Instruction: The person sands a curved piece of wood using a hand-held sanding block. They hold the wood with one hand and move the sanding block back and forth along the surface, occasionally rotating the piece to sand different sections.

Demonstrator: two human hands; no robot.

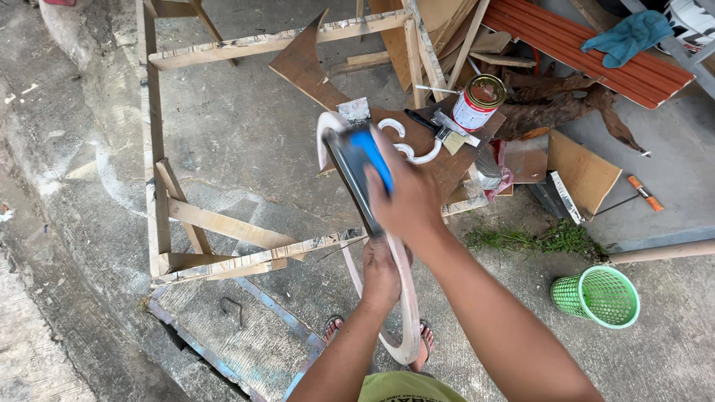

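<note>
Right hand (410, 197) presses sander (361, 167) over concrete floor (246, 126).

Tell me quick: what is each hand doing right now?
Left hand: closed around the curved wooden piece.
Right hand: closed on the blue-handled sanding tool, pressing it onto that piece.

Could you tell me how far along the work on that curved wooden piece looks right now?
Done: the curved wooden piece is already cut to its scroll shape, and two small white scrolls lie finished-looking on the board. In hand: the left hand steadies the piece while the right hand presses a blue sanding block on its upper curve. Left: the lower part is bare wood; the paint can and brush sit unused.
</note>
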